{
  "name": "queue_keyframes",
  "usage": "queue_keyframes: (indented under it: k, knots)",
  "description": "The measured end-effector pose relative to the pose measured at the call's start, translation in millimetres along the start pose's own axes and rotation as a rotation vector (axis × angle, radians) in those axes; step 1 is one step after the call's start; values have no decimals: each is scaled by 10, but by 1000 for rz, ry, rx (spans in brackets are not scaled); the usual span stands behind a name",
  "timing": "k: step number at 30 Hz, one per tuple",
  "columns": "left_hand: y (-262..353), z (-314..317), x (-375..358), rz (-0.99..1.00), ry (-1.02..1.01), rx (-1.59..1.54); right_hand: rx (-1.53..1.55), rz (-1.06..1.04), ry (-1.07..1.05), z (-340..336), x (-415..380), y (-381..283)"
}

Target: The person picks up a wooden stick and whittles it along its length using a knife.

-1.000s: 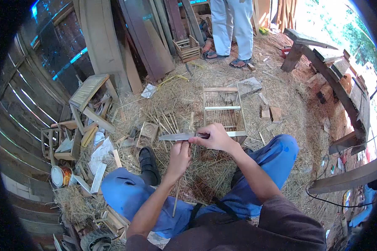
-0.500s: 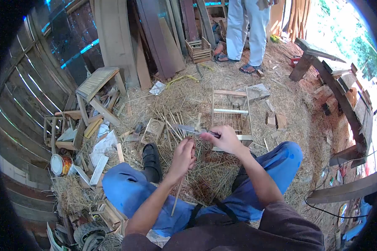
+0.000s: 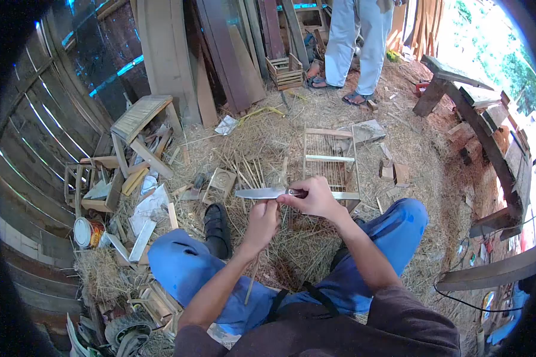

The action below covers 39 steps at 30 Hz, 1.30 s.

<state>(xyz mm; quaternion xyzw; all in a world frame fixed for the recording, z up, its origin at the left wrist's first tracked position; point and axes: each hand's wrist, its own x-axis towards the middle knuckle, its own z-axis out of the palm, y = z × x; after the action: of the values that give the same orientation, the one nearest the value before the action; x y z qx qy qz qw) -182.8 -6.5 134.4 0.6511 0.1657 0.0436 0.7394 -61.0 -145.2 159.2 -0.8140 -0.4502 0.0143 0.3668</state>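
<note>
My right hand (image 3: 314, 197) is closed round the dark handle of a knife (image 3: 259, 193), whose broad blade points left. Just below the blade, my left hand (image 3: 262, 223) is closed on a thin wooden stick (image 3: 252, 279). The stick's lower part hangs down past my wrist over my leg, and its upper end is near the blade. Whether the edge touches the stick is hard to see. Beyond my hands, several thin sticks (image 3: 248, 172) lie on the straw. A slatted wooden frame (image 3: 329, 159) lies on the ground past my right hand.
A small wooden stool (image 3: 142, 118) stands at the left, near a paint tin (image 3: 88, 232). Tall planks (image 3: 167, 59) lean at the back. A person in light trousers (image 3: 354, 50) stands there beside a slatted crate (image 3: 286, 72). A wooden bench (image 3: 452, 74) stands at the right.
The knife has come down and closer to my left hand, its blade turning from slanted to nearly level. My left hand still grips the stick, and the view has shifted slightly.
</note>
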Motion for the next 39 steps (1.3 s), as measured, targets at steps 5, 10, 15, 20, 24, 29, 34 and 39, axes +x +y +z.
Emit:
queue_keyframes:
  k: [5, 10, 15, 20, 24, 29, 34, 39]
  knots:
    - [177, -1, -119, -165, -36, -223, -68, -27, 75, 48, 33, 230]
    - [102, -31, -50, -135, -28, -206, -107, 34, 74, 73, 4, 238]
    - [100, -58, -28, -94, -7, -129, 182, 137, -17, 225, -92, 253]
    - [-86, -91, 108, -51, 63, -114, 214, 132, -78, 301, -3, 79]
    - [-36, -101, 92, -41, 104, -124, 114, 109, -61, 187, 78, -42]
    - [2, -130, 76, -122, 91, -251, -28, 9, 34, 170, 94, -21]
    - [75, -93, 73, -138, 73, -238, -24, 18, 16, 147, 105, 71]
    - [101, -11, 101, -147, 83, -196, 0, 5, 93, 141, 84, 113]
